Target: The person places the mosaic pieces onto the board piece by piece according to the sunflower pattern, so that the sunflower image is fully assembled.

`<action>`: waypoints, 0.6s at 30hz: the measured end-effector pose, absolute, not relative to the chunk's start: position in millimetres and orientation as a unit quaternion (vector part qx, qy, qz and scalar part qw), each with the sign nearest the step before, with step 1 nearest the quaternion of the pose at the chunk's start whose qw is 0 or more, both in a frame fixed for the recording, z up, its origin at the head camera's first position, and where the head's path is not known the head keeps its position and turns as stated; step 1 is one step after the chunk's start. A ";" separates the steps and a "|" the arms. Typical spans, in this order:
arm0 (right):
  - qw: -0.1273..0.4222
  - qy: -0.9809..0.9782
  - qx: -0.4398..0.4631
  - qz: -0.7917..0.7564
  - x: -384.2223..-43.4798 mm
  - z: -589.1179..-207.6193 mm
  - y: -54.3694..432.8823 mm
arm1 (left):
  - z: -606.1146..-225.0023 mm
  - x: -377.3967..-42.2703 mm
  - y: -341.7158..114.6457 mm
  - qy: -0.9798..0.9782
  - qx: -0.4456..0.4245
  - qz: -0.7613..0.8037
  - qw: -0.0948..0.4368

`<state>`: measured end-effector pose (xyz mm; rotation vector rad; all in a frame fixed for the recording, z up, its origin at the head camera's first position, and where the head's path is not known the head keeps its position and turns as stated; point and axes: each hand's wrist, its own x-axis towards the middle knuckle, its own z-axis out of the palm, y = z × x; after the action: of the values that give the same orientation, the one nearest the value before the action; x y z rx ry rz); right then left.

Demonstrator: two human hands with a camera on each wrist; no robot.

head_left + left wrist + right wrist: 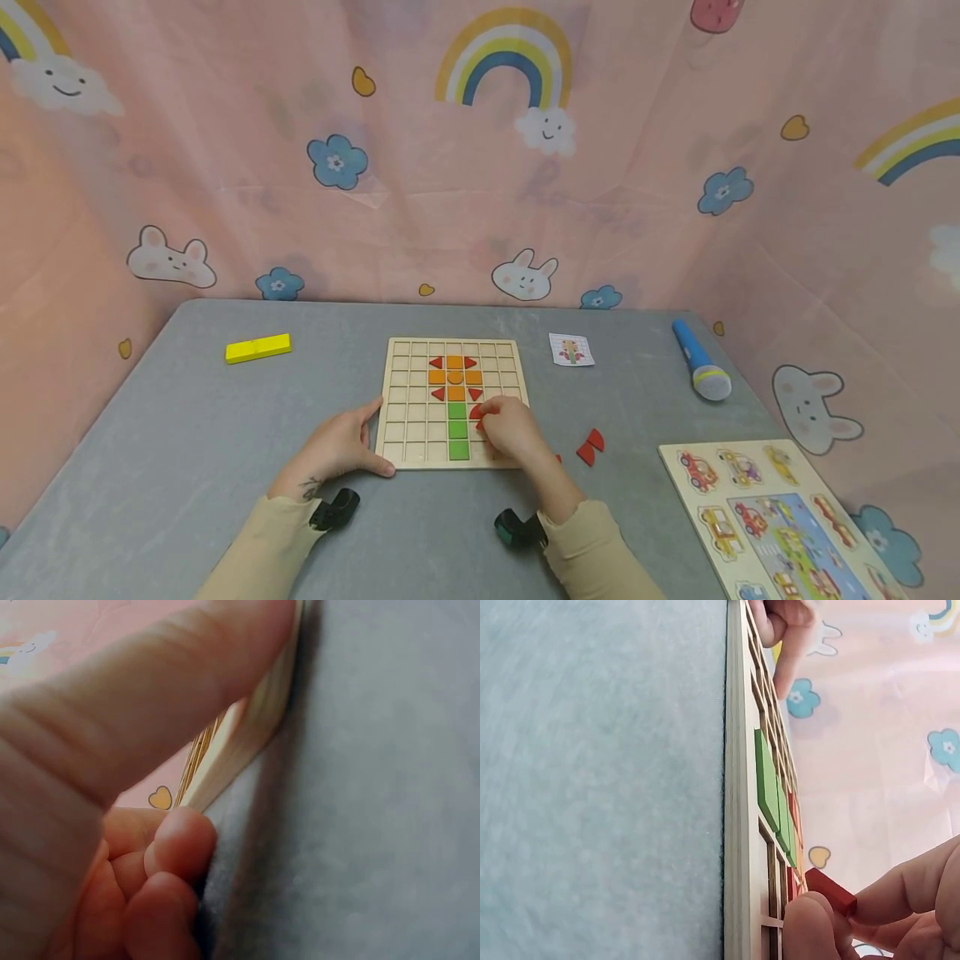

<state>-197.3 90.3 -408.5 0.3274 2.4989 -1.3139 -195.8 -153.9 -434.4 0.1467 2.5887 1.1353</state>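
Note:
A wooden grid board [417, 431] lies on the table, with green squares [457, 429] in a column below orange pieces [454, 363] and small red triangles [438, 393]. My right hand [513, 429] pinches a red piece [834, 894] between thumb and fingers, over the cells just right of the green column. Partly hidden by these fingers is another red piece [476, 412] on the board. My left hand [337, 446] rests at the board's left side, thumb at the front corner and straight index finger along the edge; its other fingers bend beside the board.
Loose red pieces [587, 454] lie right of the board, one partly behind my right wrist. A picture card [572, 350] is behind them. A blue toy microphone [696, 358] and a vehicle puzzle board [678, 467] are at the right, a yellow block [258, 348] at the back left.

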 end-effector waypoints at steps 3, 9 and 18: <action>0.147 0.870 0.115 -0.456 -196.9 -408.6 90.3 | -434.4 -195.8 -153.7 0.903 0.050 0.397 0.155; 0.118 0.891 0.083 -0.430 -197.0 -409.7 92.3 | -434.4 -195.8 -153.5 0.905 0.050 0.393 0.156; 0.103 0.917 0.056 -0.380 -198.6 -410.5 92.8 | -433.8 -195.2 -153.9 0.902 0.051 0.398 0.157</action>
<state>-198.6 92.8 -410.5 0.1666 2.7072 -1.1214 -195.2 -153.9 -433.8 0.1459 2.5831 1.1392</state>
